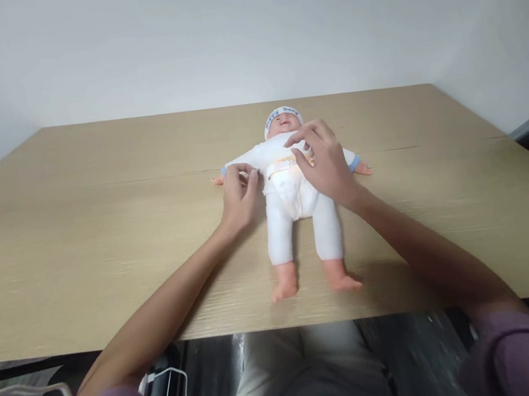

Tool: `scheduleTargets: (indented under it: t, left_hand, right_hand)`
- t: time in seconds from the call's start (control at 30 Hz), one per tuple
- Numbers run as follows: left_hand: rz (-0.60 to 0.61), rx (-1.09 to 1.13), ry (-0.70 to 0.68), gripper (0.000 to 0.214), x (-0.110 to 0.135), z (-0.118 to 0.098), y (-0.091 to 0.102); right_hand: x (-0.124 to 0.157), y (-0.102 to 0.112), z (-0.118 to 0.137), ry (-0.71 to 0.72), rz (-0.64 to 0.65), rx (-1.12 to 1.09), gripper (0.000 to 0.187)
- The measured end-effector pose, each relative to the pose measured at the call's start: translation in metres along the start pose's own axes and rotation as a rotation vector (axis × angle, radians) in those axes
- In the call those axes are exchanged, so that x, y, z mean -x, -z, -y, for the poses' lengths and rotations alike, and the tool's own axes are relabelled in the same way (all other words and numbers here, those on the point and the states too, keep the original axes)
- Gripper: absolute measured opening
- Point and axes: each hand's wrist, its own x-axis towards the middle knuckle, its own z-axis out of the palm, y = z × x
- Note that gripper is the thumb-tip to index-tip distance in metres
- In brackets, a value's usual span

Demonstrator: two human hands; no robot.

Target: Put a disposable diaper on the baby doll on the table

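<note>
A baby doll (pixel 277 229) lies on its back on the table, feet towards me. It wears a white suit with blue cuffs and a white headband (pixel 281 113) with blue lettering. Around its hips is a white diaper (pixel 287 186), with a strip across the front of the waist. Beside the doll's hip, on the left, my left hand (pixel 240 195) has loosely curled fingers with nothing visible in them. My right hand (pixel 324 161) hovers over the other side of the waist, thumb and fingers apart, hiding part of the diaper and the doll's belly.
The wooden table (pixel 99 239) reaches back to a pale wall (pixel 217 37), with a thin seam across its top. Below the front edge, a white cable (pixel 183 380) hangs at the left, near my legs (pixel 293 369). Something dark stands beyond the right edge.
</note>
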Motion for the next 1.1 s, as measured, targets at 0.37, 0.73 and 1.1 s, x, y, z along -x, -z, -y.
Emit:
scheduleTargets:
  t: [0.37, 0.73, 1.1]
  left_hand:
    - [0.644, -0.294, -0.190, 0.033, 0.058, -0.053, 0.021]
    - [0.491, -0.397, -0.073, 0.043, 0.043, -0.051, -0.001]
    - [0.413, -0.263, -0.192, 0.029, 0.045, -0.039, 0.001]
  right_hand:
    - [0.113, 0.050, 0.020, -0.128, 0.371, -0.086, 0.009]
    - [0.097, 0.019, 0.029, -0.170, 0.384, 0.256, 0.009]
    - [0.115, 0.019, 0.035, -0.107, 0.396, 0.216, 0.029]
